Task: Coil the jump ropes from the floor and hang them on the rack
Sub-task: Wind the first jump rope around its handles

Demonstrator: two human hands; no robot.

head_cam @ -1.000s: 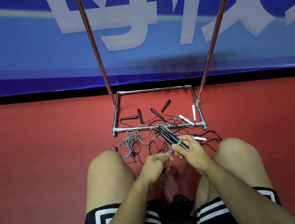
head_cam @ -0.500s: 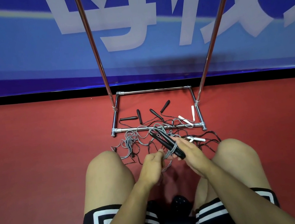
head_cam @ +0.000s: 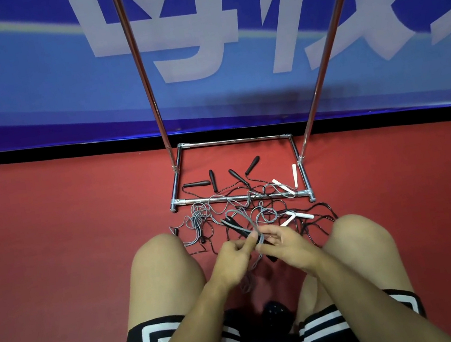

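Observation:
I squat over a tangle of jump ropes (head_cam: 255, 213) on the red floor. My right hand (head_cam: 287, 245) grips a pair of black handles (head_cam: 235, 226) that point up and left. My left hand (head_cam: 234, 259) pinches the grey cord (head_cam: 249, 278) of that rope, which hangs in loops below both hands. Several black handles (head_cam: 214, 180) and white handles (head_cam: 286, 187) lie inside the base of the metal rack (head_cam: 240, 198). Two more white handles (head_cam: 296, 215) lie just beyond my right hand. The rack's top is out of view.
The rack's two chrome uprights (head_cam: 142, 74) rise in front of a blue banner wall (head_cam: 25, 85). My bare knees (head_cam: 163, 268) flank the rope pile. Red floor (head_cam: 51, 244) spreads to both sides.
The black handles have swung lower and further left in my right hand. My left hand has come up to meet the right, and more grey cord is gathered between them.

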